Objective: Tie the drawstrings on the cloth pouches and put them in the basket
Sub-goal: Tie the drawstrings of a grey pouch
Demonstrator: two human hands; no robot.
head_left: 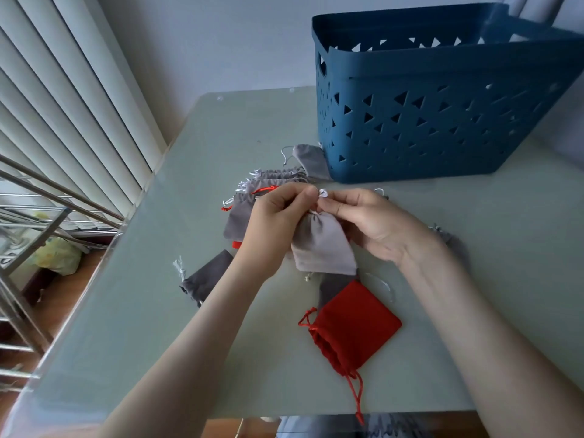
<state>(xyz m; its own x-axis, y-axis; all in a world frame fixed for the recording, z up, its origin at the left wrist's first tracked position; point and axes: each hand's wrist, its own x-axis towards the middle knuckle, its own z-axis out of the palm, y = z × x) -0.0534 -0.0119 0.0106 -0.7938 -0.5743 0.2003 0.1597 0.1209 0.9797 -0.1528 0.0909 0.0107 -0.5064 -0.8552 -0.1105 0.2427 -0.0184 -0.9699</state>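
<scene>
Both hands are raised just above the surface (164,311), meeting over one light grey pouch (320,245). The left hand (275,222) has its fingers curled in, thumb and forefinger pinched at the gathered neck of that pouch, where a white drawstring (322,193) loops out between the two sets of fingertips. The right hand (373,222) is likewise closed down, its fingertips pinching the same string from the other side, its palm turned toward the pouch body. The pouch hangs from its puckered top, its flat bottom edge near the left wrist.

Behind the hands a heap of grey pouches (268,184) lies jumbled, white cords sticking out and a bit of red cord showing among them. One more grey pouch (308,159) lies touching the foot of the blue basket (442,121), which stands at the far right of the surface, its walls pierced with triangles; its inside is hidden from this angle. A dark grey pouch (205,279) lies under the left forearm. Nearer, a red pouch (354,324) lies flat between the forearms, its neck gathered and its red cord trailing toward the near edge, partly overlapping another grey one
</scene>
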